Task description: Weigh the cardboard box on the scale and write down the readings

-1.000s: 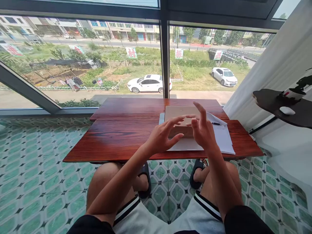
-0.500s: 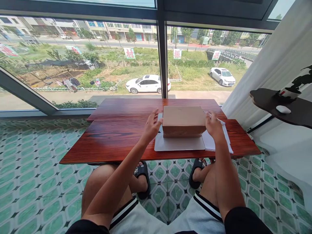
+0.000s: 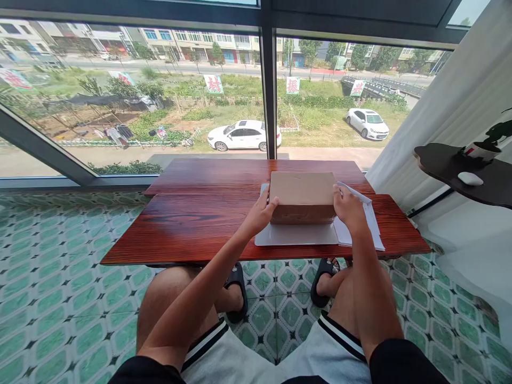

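A closed brown cardboard box (image 3: pixel 303 189) rests on a flat silver laptop (image 3: pixel 296 234) on the dark red wooden table (image 3: pixel 192 224). My left hand (image 3: pixel 261 213) presses against the box's left side, its thumb toward the front corner. Against the right side of the box lies my right hand (image 3: pixel 349 205), so the box is gripped between both palms. White paper sheets (image 3: pixel 366 229) lie on the table to the right of the laptop, partly under my right hand and forearm.
A dark shelf (image 3: pixel 448 165) at the right carries a potted plant (image 3: pixel 482 150) and a white rounded object (image 3: pixel 470 178). A white curtain (image 3: pixel 420 117) hangs beside it. Large windows with a dark frame (image 3: pixel 269 96) stand behind the table. My knees are below the table's front edge.
Both hands have moved inward from beside the box and now touch its two sides. The view has shifted slightly; the box still sits on the laptop.
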The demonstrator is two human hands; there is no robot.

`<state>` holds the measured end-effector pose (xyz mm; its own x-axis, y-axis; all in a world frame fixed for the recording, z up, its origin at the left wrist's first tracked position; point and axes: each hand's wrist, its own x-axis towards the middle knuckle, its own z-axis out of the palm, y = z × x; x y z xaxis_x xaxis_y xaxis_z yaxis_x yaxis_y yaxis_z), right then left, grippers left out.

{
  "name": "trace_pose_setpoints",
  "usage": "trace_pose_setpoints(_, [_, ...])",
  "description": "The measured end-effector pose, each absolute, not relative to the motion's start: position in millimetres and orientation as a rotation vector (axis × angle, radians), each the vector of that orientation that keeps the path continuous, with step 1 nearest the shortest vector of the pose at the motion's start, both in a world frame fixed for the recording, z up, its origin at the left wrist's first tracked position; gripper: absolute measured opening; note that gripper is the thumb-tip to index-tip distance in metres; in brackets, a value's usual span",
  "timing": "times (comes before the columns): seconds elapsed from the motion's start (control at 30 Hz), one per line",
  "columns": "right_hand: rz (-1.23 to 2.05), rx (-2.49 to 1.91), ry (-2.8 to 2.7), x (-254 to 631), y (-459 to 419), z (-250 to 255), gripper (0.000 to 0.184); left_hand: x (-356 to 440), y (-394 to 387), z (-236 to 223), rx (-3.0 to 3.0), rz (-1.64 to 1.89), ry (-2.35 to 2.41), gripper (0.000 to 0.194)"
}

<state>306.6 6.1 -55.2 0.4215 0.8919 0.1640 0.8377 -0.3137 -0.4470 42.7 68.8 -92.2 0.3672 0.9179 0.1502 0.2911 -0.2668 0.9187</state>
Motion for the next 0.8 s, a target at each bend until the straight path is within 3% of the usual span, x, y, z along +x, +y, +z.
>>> trace_pose_setpoints(0.67, [0.146, -2.155, -1.395, 293.5, 3.5, -40.5, 0.063, 42.4, 60.0, -75.2, 1.777, 1.005, 1.076, 0.063])
trace_pose_setpoints(0.8, [0.139, -2.045, -1.388, 287.9, 5.2, -41.2, 0.074, 32.5, 58.4, -62.6, 1.778, 1.010, 1.080, 0.061])
